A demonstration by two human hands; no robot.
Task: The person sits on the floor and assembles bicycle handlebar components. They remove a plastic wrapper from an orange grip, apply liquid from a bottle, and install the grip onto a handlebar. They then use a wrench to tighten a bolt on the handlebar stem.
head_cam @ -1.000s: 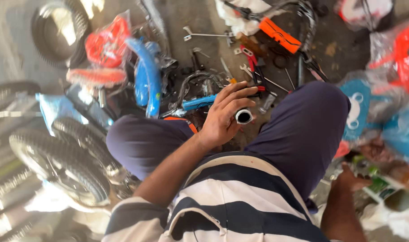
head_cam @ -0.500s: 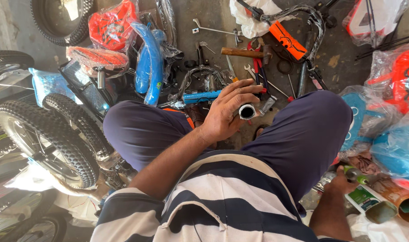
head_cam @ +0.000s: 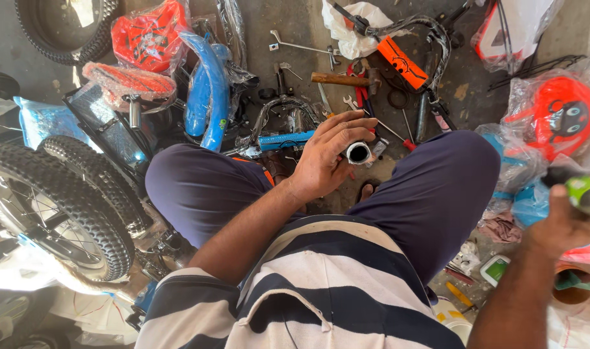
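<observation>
My left hand point(head_cam: 330, 155) is closed around a short metal tube point(head_cam: 358, 152) — fingers curled over the top, thumb underneath, the open round end of the tube facing up toward me. I hold it between my knees, above the gap where the concrete floor point(head_cam: 288, 26) shows. Just beyond the tube lies a wooden-handled hammer point(head_cam: 346, 79), and beside the hammer a few wrenches point(head_cam: 304, 47) and red-handled pliers point(head_cam: 359, 97) are scattered. To the left of the tube, a blue handlebar grip point(head_cam: 285, 139) pokes out from behind my hand, and further left of it a blue fender point(head_cam: 207, 97) leans among plastic-wrapped red parts point(head_cam: 149, 35).

My right hand point(head_cam: 563, 223) is raised well to the right of the tube, past my right knee, wrapped tight around a green and black handle point(head_cam: 582, 190) — I cannot tell what tool it belongs to, since the picture's edge cuts it off. Beyond that hand sits a red ladybird-shaped part point(head_cam: 560, 113) in clear wrap. Well left of the tube, past my left knee, a knobby black tyre point(head_cam: 62, 194) on a spoked wheel stands on edge.
</observation>
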